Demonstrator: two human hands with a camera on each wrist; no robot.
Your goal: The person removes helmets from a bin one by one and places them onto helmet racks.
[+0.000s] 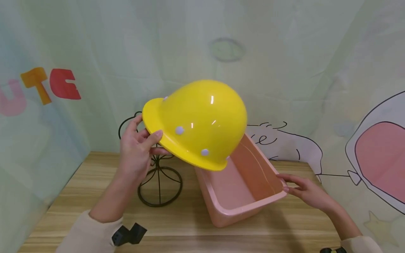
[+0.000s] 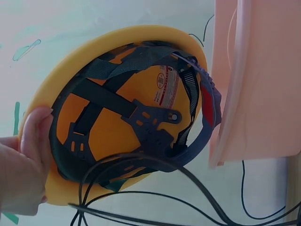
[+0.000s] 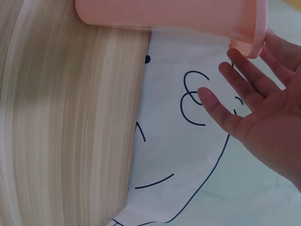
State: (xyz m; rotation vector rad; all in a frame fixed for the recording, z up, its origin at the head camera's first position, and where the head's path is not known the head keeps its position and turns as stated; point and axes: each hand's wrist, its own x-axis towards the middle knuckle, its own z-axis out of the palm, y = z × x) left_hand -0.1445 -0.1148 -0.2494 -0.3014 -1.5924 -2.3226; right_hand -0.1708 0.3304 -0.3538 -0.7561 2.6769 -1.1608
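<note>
Nearest me, two cream sleeves; a small black camera mount sits on the left wrist.

Left hand (image 1: pixel 136 151): grips the yellow hard hat (image 1: pixel 197 121) by its brim, thumb on top, fingers (image 2: pixel 35 141) curled under the edge. The hat is in the air, tilted, clear of everything, above the gap between the wire stand (image 1: pixel 159 182) and the pink tub (image 1: pixel 243 182). From the left wrist view the inside shows: dark webbing harness, a printed label, a red patch at the band.

Right hand (image 1: pixel 303 189): fingers straight and slightly spread, tips touching the tub's right rim near its front corner. It holds nothing; it looks to be steadying the tub.

Tub: stands on the wooden counter (image 1: pixel 79 189), open side up. What shows of its inside is bare pink plastic, nothing in it; the far end is hidden behind the hat.

Wire stand: black, round base on the counter, just left of the tub. Its top is hidden behind the hat and left hand. Nothing visibly hangs on it.

Progress, as a judgement: the hat is lifted and in hand, resting on neither stand nor tub. Setting it down is not yet done; which of the two it belongs to, I cannot tell.

Far side: a pale printed backdrop with cartoon drawings and coloured letters.
</note>
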